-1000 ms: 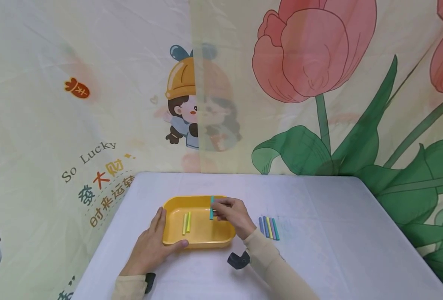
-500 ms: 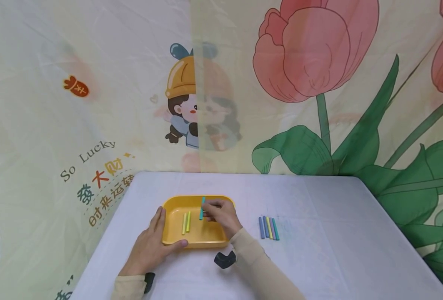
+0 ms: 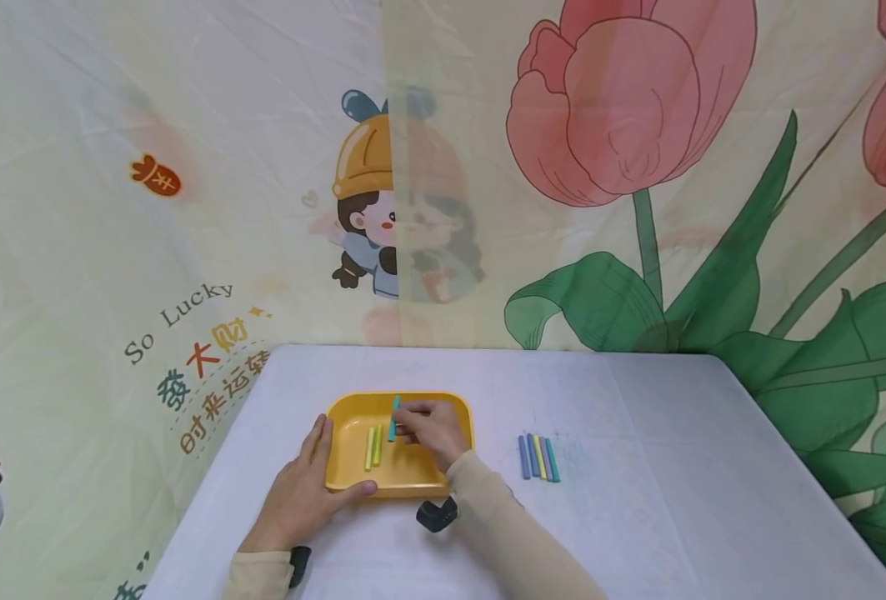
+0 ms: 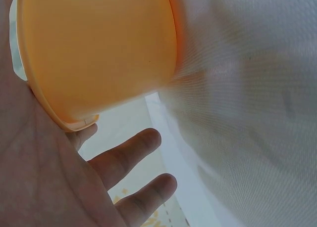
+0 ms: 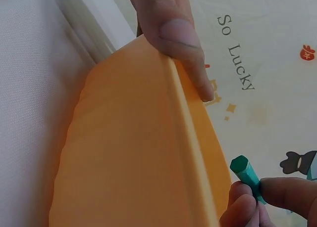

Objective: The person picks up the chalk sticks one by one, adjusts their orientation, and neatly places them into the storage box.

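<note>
My right hand (image 3: 435, 429) pinches a teal chalk stick (image 3: 393, 419) between thumb and fingertips, over the yellow tray (image 3: 412, 477). In the right wrist view the chalk's (image 5: 240, 163) flat, angular end shows. Two yellow chalk sticks, a paler one (image 3: 369, 450) and a brighter one (image 3: 377, 446), lie side by side in the tray, just left of the held one. My left hand (image 3: 292, 500) rests against the tray's left end, thumb over the front rim. In the left wrist view its fingers (image 4: 129, 158) extend straight and spread beside the tray wall.
Right of the tray, several chalk sticks (image 3: 538, 457) in blue, yellow, purple and green lie in a row on the white tablecloth (image 3: 638, 467). Faint coloured smudges mark the cloth beside them. A printed curtain (image 3: 443, 167) hangs behind the table's far edge.
My right hand has moved left over the tray with the teal chalk stick, closer to the two yellow ones. The left hand and the tray stay in place.
</note>
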Motion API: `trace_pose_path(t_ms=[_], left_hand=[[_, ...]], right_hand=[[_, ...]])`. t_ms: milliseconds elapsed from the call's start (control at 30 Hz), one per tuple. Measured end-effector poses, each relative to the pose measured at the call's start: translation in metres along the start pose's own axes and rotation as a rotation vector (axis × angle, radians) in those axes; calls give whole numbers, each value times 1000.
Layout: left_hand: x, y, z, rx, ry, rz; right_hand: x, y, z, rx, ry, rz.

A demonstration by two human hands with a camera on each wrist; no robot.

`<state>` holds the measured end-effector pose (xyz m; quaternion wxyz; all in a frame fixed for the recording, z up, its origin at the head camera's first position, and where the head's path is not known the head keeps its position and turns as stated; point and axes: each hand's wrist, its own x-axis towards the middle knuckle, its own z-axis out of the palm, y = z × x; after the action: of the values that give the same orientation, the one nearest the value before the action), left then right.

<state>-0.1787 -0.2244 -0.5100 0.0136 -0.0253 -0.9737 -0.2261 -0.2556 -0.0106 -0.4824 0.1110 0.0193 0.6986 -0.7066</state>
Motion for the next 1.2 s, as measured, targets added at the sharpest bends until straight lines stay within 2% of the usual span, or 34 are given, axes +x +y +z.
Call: trace_pose_path(t_ms=[267,533,900,1200], left_hand=[[0,-1,1,-3,-8,3],[-1,-4,2,-6,11,27],[-1,-2,-2,-9,6,19],[1,-1,-2,-7,-7,13]], right_hand=[[3,3,7,-34,2,23],[8,8,12,-96,6,67],[11,12,17,-234,-18,108],[11,13,20,-294,-34,114]])
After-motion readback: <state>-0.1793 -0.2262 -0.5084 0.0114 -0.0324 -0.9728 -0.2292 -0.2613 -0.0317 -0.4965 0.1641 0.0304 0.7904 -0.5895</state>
